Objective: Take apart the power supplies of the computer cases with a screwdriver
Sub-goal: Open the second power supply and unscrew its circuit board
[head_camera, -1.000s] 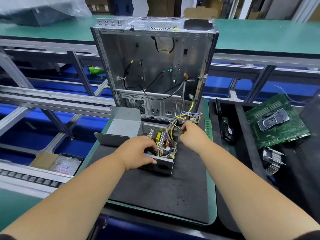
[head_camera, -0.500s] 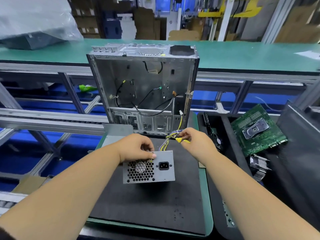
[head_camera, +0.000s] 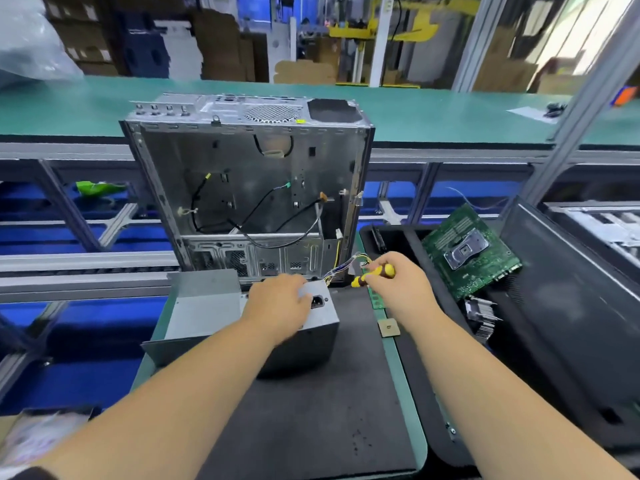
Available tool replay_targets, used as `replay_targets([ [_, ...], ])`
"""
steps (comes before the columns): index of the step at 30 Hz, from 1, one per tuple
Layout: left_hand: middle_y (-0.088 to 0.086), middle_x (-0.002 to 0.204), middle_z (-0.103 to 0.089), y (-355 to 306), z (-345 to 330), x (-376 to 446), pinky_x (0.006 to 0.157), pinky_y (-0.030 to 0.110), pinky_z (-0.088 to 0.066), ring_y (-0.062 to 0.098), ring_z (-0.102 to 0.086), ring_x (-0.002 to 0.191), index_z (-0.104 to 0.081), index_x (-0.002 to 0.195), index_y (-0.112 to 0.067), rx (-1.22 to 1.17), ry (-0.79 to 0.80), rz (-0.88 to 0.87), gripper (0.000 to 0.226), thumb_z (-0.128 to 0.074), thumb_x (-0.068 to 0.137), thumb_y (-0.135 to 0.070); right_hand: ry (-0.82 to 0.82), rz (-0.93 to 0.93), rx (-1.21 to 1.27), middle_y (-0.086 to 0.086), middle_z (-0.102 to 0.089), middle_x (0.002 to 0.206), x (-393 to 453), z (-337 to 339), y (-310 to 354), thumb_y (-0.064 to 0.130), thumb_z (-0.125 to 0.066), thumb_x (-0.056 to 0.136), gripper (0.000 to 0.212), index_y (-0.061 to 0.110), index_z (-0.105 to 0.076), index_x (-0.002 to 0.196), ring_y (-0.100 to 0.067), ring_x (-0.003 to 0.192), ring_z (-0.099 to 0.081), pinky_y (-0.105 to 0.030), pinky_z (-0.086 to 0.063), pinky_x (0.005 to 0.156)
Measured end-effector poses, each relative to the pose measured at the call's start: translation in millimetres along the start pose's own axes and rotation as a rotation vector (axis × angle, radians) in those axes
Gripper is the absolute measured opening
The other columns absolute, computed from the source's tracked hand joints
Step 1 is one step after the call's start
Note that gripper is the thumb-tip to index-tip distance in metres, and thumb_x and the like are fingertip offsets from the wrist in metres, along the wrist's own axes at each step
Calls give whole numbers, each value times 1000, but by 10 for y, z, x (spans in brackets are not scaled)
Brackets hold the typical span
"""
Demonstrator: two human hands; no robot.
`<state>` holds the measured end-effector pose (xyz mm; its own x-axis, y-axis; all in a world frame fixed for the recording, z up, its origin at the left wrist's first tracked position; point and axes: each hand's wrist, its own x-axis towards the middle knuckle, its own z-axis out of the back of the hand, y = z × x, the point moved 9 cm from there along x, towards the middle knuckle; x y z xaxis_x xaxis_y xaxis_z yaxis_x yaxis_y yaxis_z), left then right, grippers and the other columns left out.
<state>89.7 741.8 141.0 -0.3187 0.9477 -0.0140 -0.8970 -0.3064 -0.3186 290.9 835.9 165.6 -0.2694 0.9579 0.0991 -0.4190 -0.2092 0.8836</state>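
Note:
A grey metal power supply (head_camera: 313, 336) stands on the black mat (head_camera: 329, 410), socket face turned up. My left hand (head_camera: 277, 306) grips its top edge and covers part of the face. Its bundle of coloured wires (head_camera: 346, 268) trails behind it toward the case. My right hand (head_camera: 398, 285) holds a yellow-and-black screwdriver (head_camera: 375, 274) just right of the supply; the tip is hidden. The stripped silver computer case (head_camera: 249, 188) stands upright behind, open toward me, with loose black cables inside. The supply's removed grey cover (head_camera: 201, 306) lies to its left.
A black bin (head_camera: 408, 244) at the right holds a green motherboard (head_camera: 467, 251) and a heatsink (head_camera: 479, 317). A small chip (head_camera: 388, 328) and a green memory stick (head_camera: 375, 299) lie at the mat's right edge. A dark panel (head_camera: 571, 306) leans far right. Conveyor rails run at left.
The power supply has been tipped from open side up, to socket face toward me, to socket face up. My right hand with the screwdriver moved right, away from the wires.

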Motion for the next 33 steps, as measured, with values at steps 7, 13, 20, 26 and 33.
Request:
replay_targets([
  [7, -6, 127, -59, 38, -92, 169, 103, 39, -38, 22, -55, 118, -58, 125, -36, -102, 151, -71, 32, -48, 95, -41, -111, 165, 94, 25, -63, 81, -82, 201, 414, 21, -68, 93, 13, 32, -61, 96, 4, 74, -60, -7, -42, 63],
  [13, -10, 113, -60, 9, -55, 162, 95, 36, -40, 18, -55, 110, -60, 113, -37, -119, 120, -159, 23, -49, 94, -39, -63, 364, 109, 16, -61, 76, -171, 54, 859, 18, -63, 95, 9, 25, -57, 95, -5, 68, -63, -13, -48, 61],
  [20, -9, 126, -56, -145, -15, 108, 107, 39, -37, 16, -48, 123, -58, 127, -30, -294, 55, -268, 38, -63, 89, -30, 29, 423, -67, 13, -55, 83, -146, -133, 948, 23, -61, 97, 9, 26, -55, 103, -6, 78, -59, -20, -46, 71],
  [26, -15, 104, -55, -289, -25, 82, 91, 39, -48, 11, -53, 103, -62, 89, -34, -463, 54, -314, 20, -74, 74, -30, 100, 452, -131, 13, -57, 88, -120, -177, 992, 23, -63, 95, 12, 28, -55, 103, -8, 84, -56, -23, -44, 72],
  [33, -16, 108, -56, -218, -48, 108, 92, 39, -48, 7, -54, 108, -62, 82, -37, -519, 58, -310, 19, -77, 76, -28, 102, 465, -133, 13, -57, 89, -114, -174, 1046, 22, -63, 95, 13, 28, -55, 103, -5, 86, -54, -12, -40, 69],
])
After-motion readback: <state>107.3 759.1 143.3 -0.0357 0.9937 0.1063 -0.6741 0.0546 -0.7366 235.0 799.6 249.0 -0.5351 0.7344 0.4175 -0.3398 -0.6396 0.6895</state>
